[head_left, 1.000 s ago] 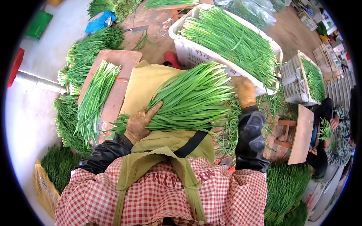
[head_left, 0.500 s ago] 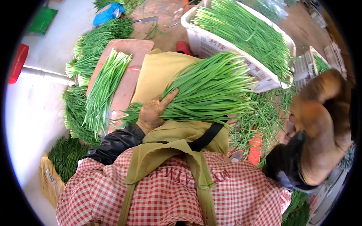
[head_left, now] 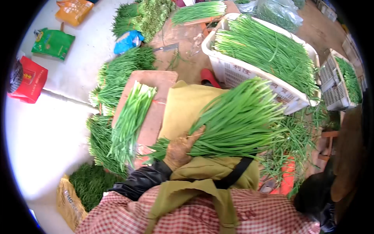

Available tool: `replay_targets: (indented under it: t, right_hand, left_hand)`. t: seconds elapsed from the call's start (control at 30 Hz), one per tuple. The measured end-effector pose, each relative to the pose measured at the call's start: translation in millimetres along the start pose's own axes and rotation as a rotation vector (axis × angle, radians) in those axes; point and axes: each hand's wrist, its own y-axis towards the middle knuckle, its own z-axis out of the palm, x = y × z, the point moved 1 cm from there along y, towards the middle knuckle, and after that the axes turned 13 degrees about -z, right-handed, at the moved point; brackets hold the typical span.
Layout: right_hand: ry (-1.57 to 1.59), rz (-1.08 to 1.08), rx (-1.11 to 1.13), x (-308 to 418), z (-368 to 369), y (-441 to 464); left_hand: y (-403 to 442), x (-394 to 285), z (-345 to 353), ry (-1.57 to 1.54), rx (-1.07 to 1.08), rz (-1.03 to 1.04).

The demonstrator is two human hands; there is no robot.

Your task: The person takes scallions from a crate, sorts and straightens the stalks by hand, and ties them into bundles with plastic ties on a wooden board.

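Note:
My left hand (head_left: 181, 150) is closed round one end of a big loose bunch of garlic chives (head_left: 239, 123), lying across my lap with its pale cut ends pointing right. Under the bunch lies a yellow-tan cloth (head_left: 187, 103). To the left, a smaller bunch of chives (head_left: 134, 121) rests on a reddish-brown board (head_left: 165, 84), and a thin red tie (head_left: 159, 102) lies at the board's right side. My right hand (head_left: 346, 152) is raised at the far right edge, dark and smeared, so its fingers cannot be made out.
A white crate (head_left: 249, 68) full of chives stands ahead, with another crate (head_left: 329, 84) beyond it. Tied bundles (head_left: 126, 66) line the left. Loose trimmings (head_left: 294, 136) cover the floor at right. A knife (head_left: 167, 47) lies near a blue bag (head_left: 128, 42).
The view has tilted up and shifted left, so things sit lower and further right. My left hand keeps hold of the bunch. My right hand has moved further toward the right edge.

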Motion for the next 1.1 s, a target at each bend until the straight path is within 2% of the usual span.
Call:
replay_targets:
  t: [0.07, 0.13, 0.2, 0.33, 0.4, 0.47, 0.53, 0.6, 0.67, 0.7, 0.73, 0.77, 0.8, 0.83, 0.87, 0.9, 0.93, 0.97, 1.03, 1.07, 1.1]
  right_hand:
    - [0.016, -0.005, 0.019, -1, -1, -3]
    - [0.022, -0.014, 0.045, -2, -1, -1]
    - [0.031, -0.024, 0.034, -1, -8, -1]
    - [-0.001, 0.032, -0.072, -13, -22, -4]
    - [-0.130, 0.225, -0.185, -65, -33, -11]
    - [-0.482, 0.338, -0.108, -157, -38, -18]
    - [-0.784, 0.365, 0.191, -197, -41, -19]
    - [-0.795, 0.431, 0.266, -219, -33, -17]
    - [-0.754, 0.389, 0.251, -251, -32, -17]
    - [-0.499, 0.497, 0.241, -265, -33, -15]
    - [-0.239, 0.600, 0.229, -281, -34, -18]
    - [-0.059, 0.597, 0.122, -299, -32, -27]
    - [-0.057, 0.593, 0.114, -308, -34, -40]
    - [-0.113, 0.610, 0.091, -312, -36, -53]
    - [-0.171, 0.624, 0.069, -310, -39, -63]
    - [-0.196, 0.696, 0.015, -296, -40, -77]
    - [-0.298, 0.549, -0.008, -310, -46, -103]
    - [-0.376, 0.577, -0.150, -314, -49, -129]
    - [-0.670, 0.592, -0.314, -303, -66, -179]
    - [-0.811, 0.676, -0.326, -308, -78, -216]
    - [-0.874, 0.779, -0.337, -318, -91, -266]
  left_hand:
    - [2, -18, 8, -0.092, -0.004, 0.016]
    - [-5, -23, 10, 0.218, -0.033, -0.101]
    - [-2, -26, 6, -0.097, -0.114, 0.001]
    - [3, -38, 12, -0.053, -0.140, 0.000]
    - [-3, -38, 25, -0.025, -0.116, -0.012]
    - [2, -30, 16, -0.037, -0.102, -0.028]
    - [1, -38, 14, -0.039, -0.101, -0.028]
    - [1, -38, 13, -0.028, -0.079, -0.034]
    - [1, -38, 11, -0.006, -0.061, -0.032]
    - [0, -39, 10, 0.010, -0.040, -0.028]
    - [2, -43, -1, 0.020, -0.042, -0.026]
    - [4, -46, -17, 0.012, 0.012, 0.029]
    - [9, -54, -36, 0.004, 0.064, 0.085]
    - [14, -64, -56, -0.148, 0.043, 0.217]
    - [23, -70, -70, -0.142, 0.038, 0.222]
    - [34, -73, -81, 0.029, 0.102, 0.221]
    - [44, -78, -92, 0.199, 0.165, 0.221]
    - [56, -91, -106, 0.204, 0.163, 0.237]
    - [80, -122, -125, 0.332, 0.430, 0.318]
    - [97, -130, -131, 0.336, 0.428, 0.343]
    - [113, -137, -135, 0.249, 0.558, 0.359]
